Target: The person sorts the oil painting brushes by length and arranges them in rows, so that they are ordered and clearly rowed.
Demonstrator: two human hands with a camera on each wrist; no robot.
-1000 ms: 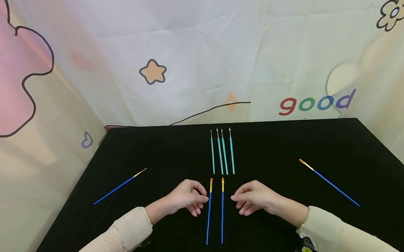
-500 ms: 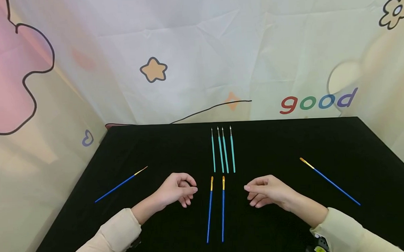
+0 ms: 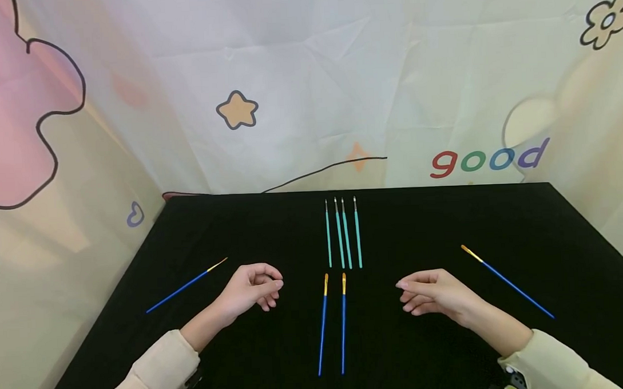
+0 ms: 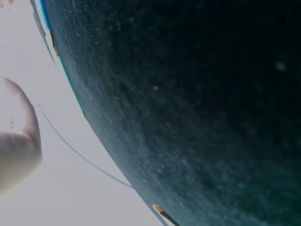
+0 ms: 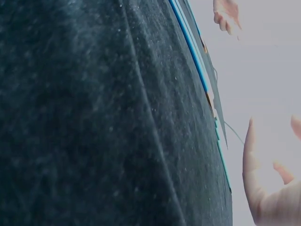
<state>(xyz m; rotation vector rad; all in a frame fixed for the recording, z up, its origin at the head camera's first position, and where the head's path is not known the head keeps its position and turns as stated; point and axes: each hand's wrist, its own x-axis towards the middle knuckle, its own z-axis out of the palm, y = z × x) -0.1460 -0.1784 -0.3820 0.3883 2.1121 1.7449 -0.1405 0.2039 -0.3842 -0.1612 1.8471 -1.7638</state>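
Two blue paintbrushes, a left one (image 3: 322, 334) and a right one (image 3: 343, 333), lie side by side at the front middle, bristles pointing away. To their left my left hand (image 3: 250, 291) hovers over the black cloth, fingers loosely curled and holding nothing. On the other side my right hand (image 3: 438, 296) is likewise relaxed, with nothing in its fingers. Beyond the pair, several turquoise paintbrushes (image 3: 346, 239) stand in a row, tips toward the back edge. In the right wrist view a blue brush (image 5: 193, 47) shows along the cloth beside the right hand (image 5: 273, 188).
A blue paintbrush (image 3: 186, 286) lies slanted at the left of the black table (image 3: 421, 225). Another blue paintbrush (image 3: 507, 282) lies slanted at the right. A patterned curtain (image 3: 308, 103) rises behind the table and along both sides.
Both hands have drawn apart from the middle pair of blue brushes, the left hand leftward and slightly back, the right hand rightward. The brushes lie where they were.
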